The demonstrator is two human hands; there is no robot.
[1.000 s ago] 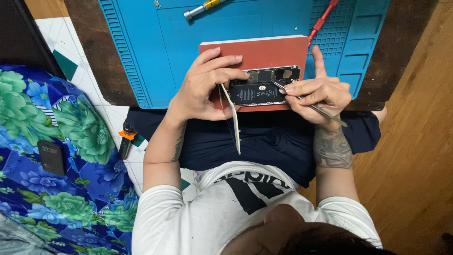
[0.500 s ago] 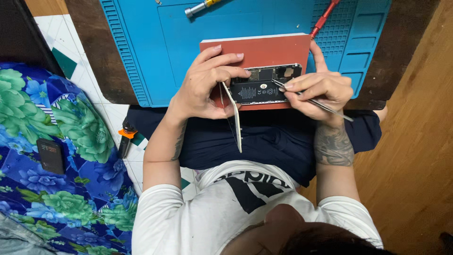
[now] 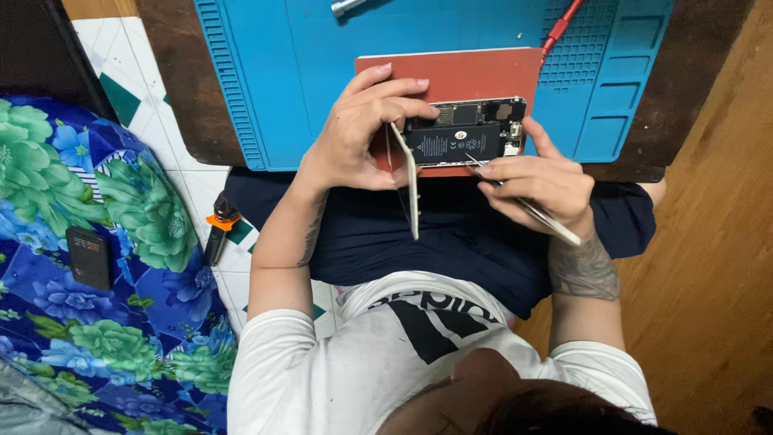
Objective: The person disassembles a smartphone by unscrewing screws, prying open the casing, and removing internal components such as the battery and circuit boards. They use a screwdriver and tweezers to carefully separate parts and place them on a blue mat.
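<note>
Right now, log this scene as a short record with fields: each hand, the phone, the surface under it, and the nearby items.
left hand: steadies the opened phone and props its lifted screen
right hand: pinches tweezers, tips at the phone's lower edge
phone: back half lies flat, battery and boards exposed; screen stands on edge
surface: red pad on a blue mat
nearby: red screwdriver on the mat; dark case on the floral cloth

There is only one view, from a camera on the head. It looks almost straight down, over the person's own hair and shirt, onto the blue mat (image 3: 306, 80) and the lap. It seems quite near; the floor fills both sides.
</note>
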